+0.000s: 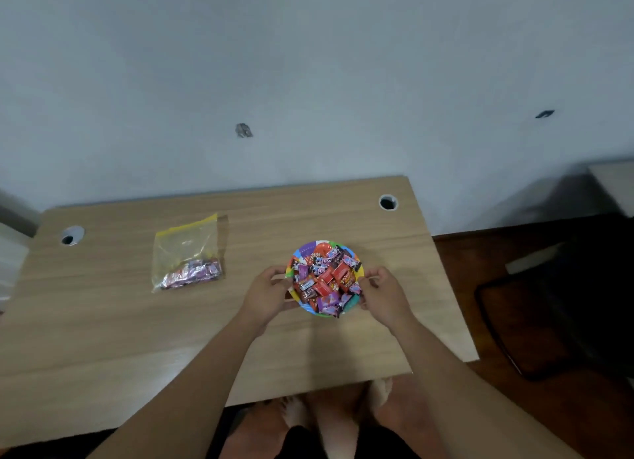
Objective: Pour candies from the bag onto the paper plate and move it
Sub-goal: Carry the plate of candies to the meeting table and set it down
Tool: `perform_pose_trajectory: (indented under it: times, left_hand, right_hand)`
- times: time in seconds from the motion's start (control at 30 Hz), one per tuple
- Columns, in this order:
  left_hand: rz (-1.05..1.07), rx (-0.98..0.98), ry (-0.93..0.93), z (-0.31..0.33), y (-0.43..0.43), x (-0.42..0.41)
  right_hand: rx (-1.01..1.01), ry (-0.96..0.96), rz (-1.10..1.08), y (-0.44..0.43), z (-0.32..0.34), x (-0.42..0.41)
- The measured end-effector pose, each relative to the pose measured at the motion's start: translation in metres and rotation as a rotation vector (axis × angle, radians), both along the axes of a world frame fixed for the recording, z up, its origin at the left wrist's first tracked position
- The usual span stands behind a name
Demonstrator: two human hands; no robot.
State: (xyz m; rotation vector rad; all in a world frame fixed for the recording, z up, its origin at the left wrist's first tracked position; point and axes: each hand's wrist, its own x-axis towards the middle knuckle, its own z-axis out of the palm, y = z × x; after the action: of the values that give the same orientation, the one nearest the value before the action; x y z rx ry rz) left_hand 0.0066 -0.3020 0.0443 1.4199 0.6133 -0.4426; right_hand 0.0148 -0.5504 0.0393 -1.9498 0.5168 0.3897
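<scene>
A colourful paper plate [310, 248] sits right of the table's middle, heaped with several wrapped candies [326, 280] in red, purple and black. My left hand [269, 292] grips the plate's left rim and my right hand [384, 293] grips its right rim. A clear zip bag [187, 252] with a yellow seal lies flat to the left, apart from both hands, with some candies left in its lower end.
The wooden table [120, 338] has two round cable holes, one at far left [71, 236] and one at far right [388, 202]. A grey wall rises behind it. A dark chair [535, 321] stands on the floor to the right.
</scene>
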Motion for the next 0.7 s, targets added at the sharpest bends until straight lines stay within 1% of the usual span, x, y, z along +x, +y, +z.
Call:
perform_pose_trajectory:
  times: [0.23,0.47,0.7]
  left_hand:
    - [-0.162,-0.012,-0.022,0.024,-0.065,-0.005]
    - [-0.311,-0.010,-0.029,0.036,-0.156,-0.030]
    - [-0.419,-0.034,-0.049,0.048,-0.268,-0.088]
  right_hand:
    - [0.040,-0.031,-0.169,-0.064,0.021,-0.042]
    - [-0.020,-0.048,-0.285,-0.153,0.026,-0.101]
    - [-0.119,-0.124,-0.385,-0.259,0.040,-0.185]
